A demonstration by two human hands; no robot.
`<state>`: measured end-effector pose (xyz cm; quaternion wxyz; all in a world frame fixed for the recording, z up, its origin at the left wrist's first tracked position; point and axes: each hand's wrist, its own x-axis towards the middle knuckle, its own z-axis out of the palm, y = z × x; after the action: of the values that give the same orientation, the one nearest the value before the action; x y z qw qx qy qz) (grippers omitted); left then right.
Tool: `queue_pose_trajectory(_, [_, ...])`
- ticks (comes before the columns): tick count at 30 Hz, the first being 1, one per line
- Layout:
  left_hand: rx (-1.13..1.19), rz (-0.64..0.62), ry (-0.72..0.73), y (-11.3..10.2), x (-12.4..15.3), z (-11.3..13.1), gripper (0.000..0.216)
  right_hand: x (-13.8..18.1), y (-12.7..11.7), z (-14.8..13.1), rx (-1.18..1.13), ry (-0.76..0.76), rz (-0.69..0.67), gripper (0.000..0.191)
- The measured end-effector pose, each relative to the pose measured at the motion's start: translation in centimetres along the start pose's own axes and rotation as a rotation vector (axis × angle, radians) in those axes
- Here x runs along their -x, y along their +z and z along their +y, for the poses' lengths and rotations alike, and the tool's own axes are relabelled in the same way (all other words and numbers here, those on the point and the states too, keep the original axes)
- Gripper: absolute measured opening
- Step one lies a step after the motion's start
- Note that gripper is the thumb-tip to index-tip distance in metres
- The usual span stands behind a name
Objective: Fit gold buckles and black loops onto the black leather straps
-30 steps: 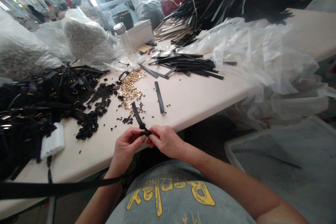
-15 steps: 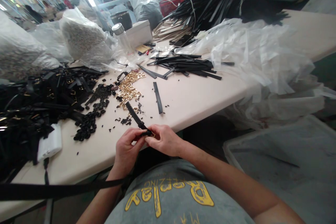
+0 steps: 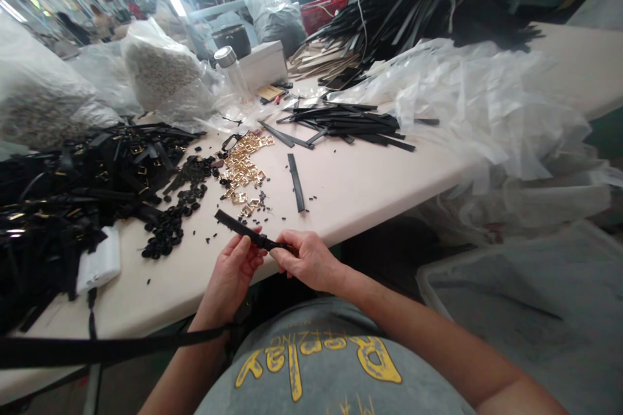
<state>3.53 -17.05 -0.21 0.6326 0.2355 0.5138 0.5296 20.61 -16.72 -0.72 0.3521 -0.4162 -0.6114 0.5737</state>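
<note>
Black strap (image 3: 234, 224) held between both hands at the near edge of the table (image 3: 384, 175).
Clock positions are taken from the strap: at 10 o'clock, a heap of buckled straps (image 3: 104, 172) runs out of frame; at 9, small black pieces (image 3: 165, 233) are grouped. The left hand (image 3: 234, 269), partly open, pinches the strap under its thumb, apparently to steady it, free end toward 10. Gold buckles (image 3: 243, 165) lie at 12, seemingly for easy reach. The right hand (image 3: 309, 260), fingers curled closed, grips and hides the opposite end; any fitting there cannot be made out. At 1 lies a single strip (image 3: 296, 185), beyond it overlapping strips (image 3: 348, 123).
</note>
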Motion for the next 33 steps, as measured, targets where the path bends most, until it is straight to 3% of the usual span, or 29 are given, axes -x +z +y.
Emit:
queue_pose_trajectory(6, [-0.005,0.023,0.004,0.3,0.4,-0.3,0.033,0.1,0.2,-0.2,0.171,-0.03,0.072,0.017])
queue_pose_trajectory(17, [-0.082,0.002,0.035,-0.1,0.8,-2.0,0.034,0.1,0.7,-0.3,0.157,-0.01,0.062,0.024])
queue_pose_trajectory(22, [-0.165,-0.016,0.082,0.0,0.5,-1.7,0.033,-0.1,0.8,0.1,0.014,-0.002,0.051,0.022])
queue_pose_trajectory(28, [-0.101,0.002,0.071,0.4,0.1,-0.7,0.033,-0.2,0.0,-0.1,-0.277,0.023,-0.079,0.015])
queue_pose_trajectory(33, [-0.129,-0.014,0.042,-0.1,0.4,-1.2,0.033,0.2,-0.2,-0.5,-0.061,0.032,-0.07,0.022])
